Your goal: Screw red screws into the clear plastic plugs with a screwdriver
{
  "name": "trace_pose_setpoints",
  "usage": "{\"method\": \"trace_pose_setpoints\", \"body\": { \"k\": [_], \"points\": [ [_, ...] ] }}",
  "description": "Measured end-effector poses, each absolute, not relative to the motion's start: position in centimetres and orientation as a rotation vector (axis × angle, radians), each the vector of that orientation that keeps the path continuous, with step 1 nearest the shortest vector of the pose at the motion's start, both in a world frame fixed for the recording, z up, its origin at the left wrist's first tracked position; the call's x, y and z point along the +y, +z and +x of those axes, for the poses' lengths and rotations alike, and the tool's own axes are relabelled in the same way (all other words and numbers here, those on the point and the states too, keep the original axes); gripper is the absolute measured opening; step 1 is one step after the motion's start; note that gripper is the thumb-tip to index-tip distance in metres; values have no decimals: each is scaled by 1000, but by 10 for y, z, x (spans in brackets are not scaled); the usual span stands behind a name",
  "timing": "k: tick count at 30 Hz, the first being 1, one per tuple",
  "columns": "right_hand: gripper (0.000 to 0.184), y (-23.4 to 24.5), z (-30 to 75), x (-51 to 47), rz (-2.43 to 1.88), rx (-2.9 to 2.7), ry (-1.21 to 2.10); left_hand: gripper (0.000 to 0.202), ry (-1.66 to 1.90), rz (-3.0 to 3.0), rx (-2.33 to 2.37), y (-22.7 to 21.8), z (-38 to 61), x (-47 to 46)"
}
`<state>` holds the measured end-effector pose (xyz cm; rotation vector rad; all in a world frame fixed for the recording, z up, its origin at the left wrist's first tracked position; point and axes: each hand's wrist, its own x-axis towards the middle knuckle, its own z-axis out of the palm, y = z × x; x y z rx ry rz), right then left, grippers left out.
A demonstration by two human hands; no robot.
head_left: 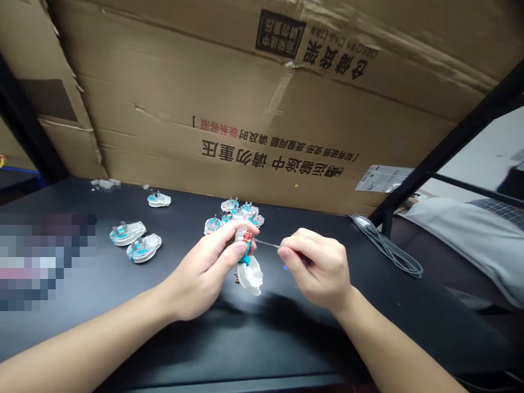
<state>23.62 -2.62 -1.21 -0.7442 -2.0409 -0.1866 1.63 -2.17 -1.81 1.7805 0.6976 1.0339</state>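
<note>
My left hand (213, 262) is closed around a small plastic assembly (246, 246) with clear ribbed, teal and red parts. A white curved shell (250, 275) hangs below it, and whether the two are joined is hard to tell. From my right hand (317, 267), closed in a pinch, a thin metal rod (267, 243) points left, its tip close to the red part. The rod's other end is hidden in my fingers. Just behind my left hand sits a cluster of clear and teal plug-like pieces (248, 209) with metal prongs.
More pronged pieces (127, 233) lie on the black tabletop (184, 349) at left, near a blurred-out patch. A large cardboard sheet (164, 142) stands along the back. A coiled grey cable (388, 251) lies right, beside a black metal frame. Small clear scraps (105, 184) sit far left.
</note>
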Motion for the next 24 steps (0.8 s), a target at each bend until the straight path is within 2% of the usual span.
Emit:
{"method": "trace_pose_setpoints", "body": {
  "k": [17,24],
  "points": [
    [15,-14,238,-26,-757,-2003,-192,30,1020,1750,702,-19,15,-21],
    [18,-14,235,-29,-805,-1998,-202,30,1054,1839,737,-18,16,-20]
  ]
}}
